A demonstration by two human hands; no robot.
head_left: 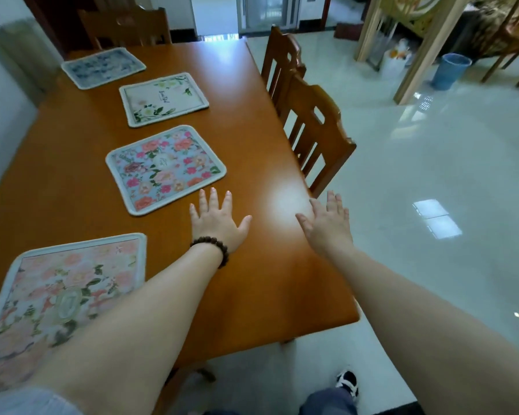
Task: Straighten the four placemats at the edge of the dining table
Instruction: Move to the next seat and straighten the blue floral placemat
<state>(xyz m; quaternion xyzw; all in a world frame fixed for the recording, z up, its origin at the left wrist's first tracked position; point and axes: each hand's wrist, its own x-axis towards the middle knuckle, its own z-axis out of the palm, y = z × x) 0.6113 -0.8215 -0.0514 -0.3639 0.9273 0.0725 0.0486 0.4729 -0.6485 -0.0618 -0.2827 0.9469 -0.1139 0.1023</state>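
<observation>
Nearest, the peach floral placemat (63, 298) lies under the left forearm, sitting slightly askew. Both hands hang over bare dining table (252, 151), holding nothing: left hand (216, 218), beaded bracelet (212, 250) at the wrist, fingers spread just beside the blue floral placemat (165, 169), likely lining up to nudge its corner square. Right hand (327, 223) fans out flat near the table's right edge. Further on, the white leafy placemat (162, 98) and the blue-grey placemat (102, 67) each lie twisted, so all four seem to need squaring.

Bare table (246, 121) between 4 placemats (165, 169) and 2 chairs (315, 130).
</observation>
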